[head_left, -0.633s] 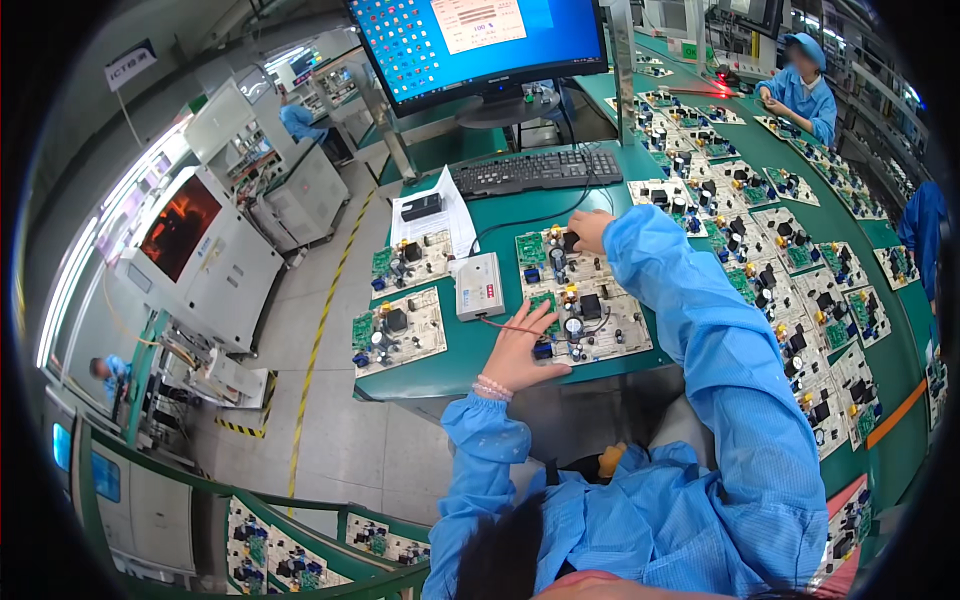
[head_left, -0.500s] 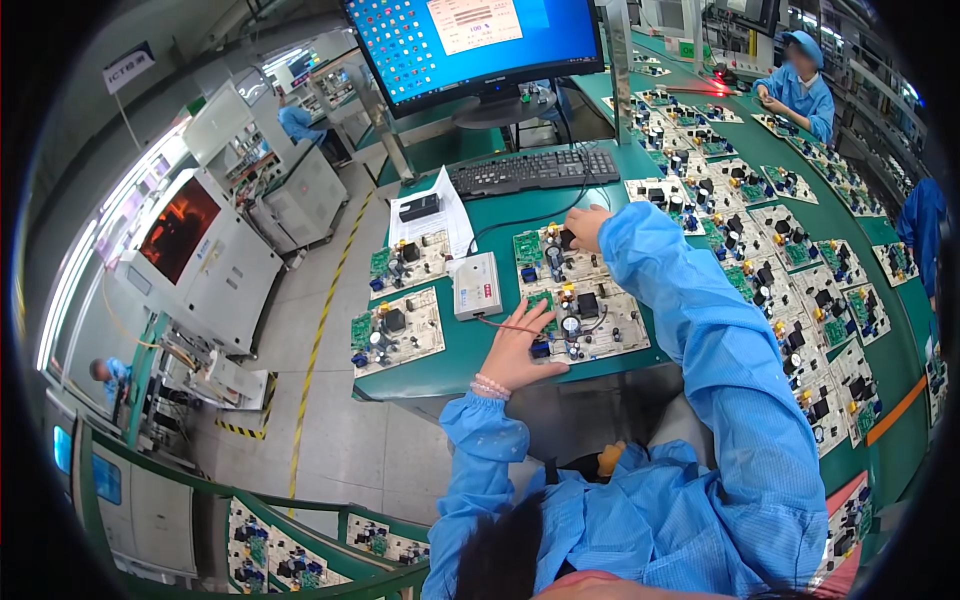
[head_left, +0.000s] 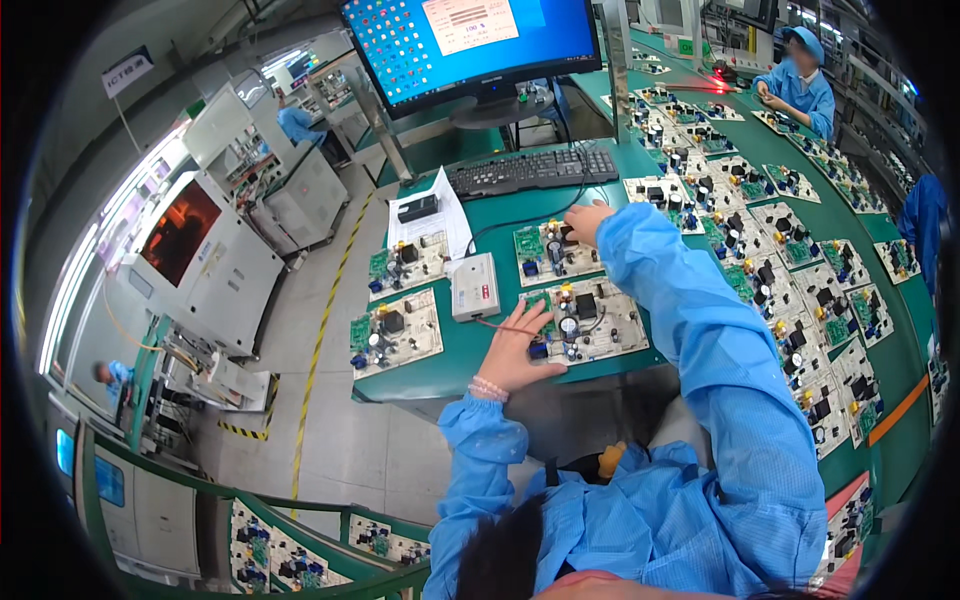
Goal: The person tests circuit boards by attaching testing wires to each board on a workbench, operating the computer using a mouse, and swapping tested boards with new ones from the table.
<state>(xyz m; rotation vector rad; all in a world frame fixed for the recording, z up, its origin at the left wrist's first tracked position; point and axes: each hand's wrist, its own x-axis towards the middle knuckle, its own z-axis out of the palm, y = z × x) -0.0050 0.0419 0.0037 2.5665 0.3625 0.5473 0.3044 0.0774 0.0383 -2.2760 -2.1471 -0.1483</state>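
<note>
Two cream circuit boards with green sub-boards and tall components lie in front of me on the green bench. My left hand (head_left: 520, 350) rests at the left side of the nearer circuit board (head_left: 615, 335), fingers spread and thumb by its near edge. A thin red-brown cable runs past these fingers from a small white box (head_left: 475, 287). Over the far right part of the farther circuit board (head_left: 575, 262) is my right hand (head_left: 590, 222), its fingers bent down at a black component. Its thumb is hidden.
Two more circuit boards (head_left: 397, 335) lie left of the box. Behind are papers (head_left: 455, 222), a black keyboard (head_left: 530, 172) and a monitor (head_left: 480, 50). Many boards (head_left: 740, 235) cover the bench to the right. A co-worker (head_left: 800, 85) in blue sits at the far right.
The farther circuit board appears to have shifted slightly under my right hand, and green bench shows between the two boards. My left hand stays almost in place.
</note>
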